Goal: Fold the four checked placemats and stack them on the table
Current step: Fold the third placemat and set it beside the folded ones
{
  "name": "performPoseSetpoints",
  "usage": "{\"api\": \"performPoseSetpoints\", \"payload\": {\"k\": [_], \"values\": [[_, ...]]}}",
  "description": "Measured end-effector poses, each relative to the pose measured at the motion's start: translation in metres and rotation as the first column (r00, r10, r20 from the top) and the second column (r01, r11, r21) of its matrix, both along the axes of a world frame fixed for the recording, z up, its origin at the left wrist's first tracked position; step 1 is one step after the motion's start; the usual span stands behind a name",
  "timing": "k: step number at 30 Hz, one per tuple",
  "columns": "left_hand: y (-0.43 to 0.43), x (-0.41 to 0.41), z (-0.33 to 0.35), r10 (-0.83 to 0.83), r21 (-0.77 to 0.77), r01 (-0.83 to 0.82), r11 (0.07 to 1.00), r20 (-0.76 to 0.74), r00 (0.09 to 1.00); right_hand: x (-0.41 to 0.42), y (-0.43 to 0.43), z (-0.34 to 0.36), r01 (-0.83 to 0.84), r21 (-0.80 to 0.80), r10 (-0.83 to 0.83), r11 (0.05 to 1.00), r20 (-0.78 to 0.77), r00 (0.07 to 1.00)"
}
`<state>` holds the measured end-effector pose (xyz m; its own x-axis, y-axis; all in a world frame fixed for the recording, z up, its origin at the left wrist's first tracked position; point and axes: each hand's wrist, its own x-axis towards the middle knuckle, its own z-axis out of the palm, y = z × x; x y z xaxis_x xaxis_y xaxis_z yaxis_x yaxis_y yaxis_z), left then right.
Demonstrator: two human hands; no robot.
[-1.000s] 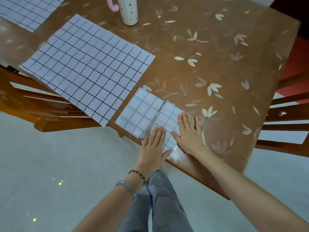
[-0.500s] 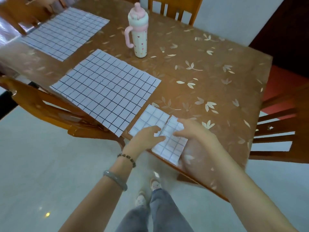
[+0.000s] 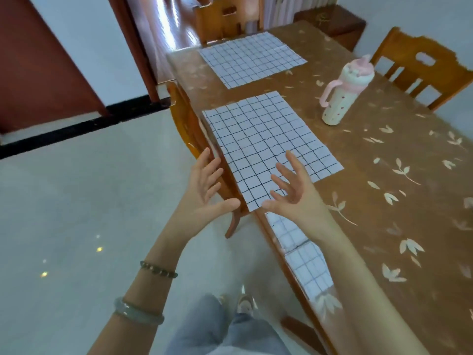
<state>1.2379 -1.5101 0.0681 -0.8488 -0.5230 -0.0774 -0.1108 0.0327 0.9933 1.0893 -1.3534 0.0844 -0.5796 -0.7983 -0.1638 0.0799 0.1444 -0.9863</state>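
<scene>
A: Placemats, and the nearest unfolded placemat point(image 3: 268, 147) lies flat on the table point(image 3: 384, 201), its long edge right along the table's near rim, with both hands above its closest corner

B: Left hand point(image 3: 207, 190) is spread wide, palm inward, fingers apart, gripping nothing. It hangs out past the table edge, in front of the tucked-in chair point(image 3: 189, 131)

A: Right hand point(image 3: 294, 190) mirrors it, fingers fanned, palm turned in, empty. It sits over the corner of the mat, though whether any fingertip touches the cloth is hard to say

B: Look lower, along the same table edge: folded placemats point(image 3: 304, 254), two small checked squares one beyond the other, partly hidden behind the right forearm. How they overlap, I cannot tell

A: And up the table the far placemat point(image 3: 250, 57) lies flat and unfolded, well apart from the near one, in front of another chair

B: The pink-and-white bottle point(image 3: 343, 93) stands upright to the right of the near mat, apart from it. On the left wrist there's a bead bracelet point(image 3: 158, 270) and a pale bangle point(image 3: 138, 313)
</scene>
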Motion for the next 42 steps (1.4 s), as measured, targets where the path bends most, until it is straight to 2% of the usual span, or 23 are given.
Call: {"api": "performPoseSetpoints", "payload": {"k": [7, 15, 22, 29, 42], "values": [[-0.039, 0.058, -0.006, 0.241, 0.008, -0.241, 0.971, -0.004, 0.971, 0.024, -0.078, -0.001, -0.226, 0.058, 0.228, 0.972, -0.024, 0.973], [-0.128, 0.096, -0.012, 0.289, 0.035, -0.289, 0.957, -0.007, 0.957, 0.055, -0.181, -0.012, -0.27, 0.052, 0.272, 0.961, -0.033, 0.962], [-0.246, 0.106, 0.001, 0.173, 0.002, -0.173, 0.985, -0.002, 0.985, 0.073, -0.279, -0.014, -0.139, 0.005, 0.139, 0.99, -0.041, 0.989], [-0.306, 0.074, 0.001, -0.02, 0.007, 0.02, 1.0, 0.02, 1.0, 0.076, -0.306, -0.014, 0.07, 0.033, -0.07, 0.997, 0.011, 0.997], [-0.345, -0.084, -0.008, -0.357, 0.062, 0.357, 0.932, -0.008, 0.934, -0.019, -0.305, -0.026, 0.405, 0.025, -0.405, 0.914, -0.002, 0.914]]}}
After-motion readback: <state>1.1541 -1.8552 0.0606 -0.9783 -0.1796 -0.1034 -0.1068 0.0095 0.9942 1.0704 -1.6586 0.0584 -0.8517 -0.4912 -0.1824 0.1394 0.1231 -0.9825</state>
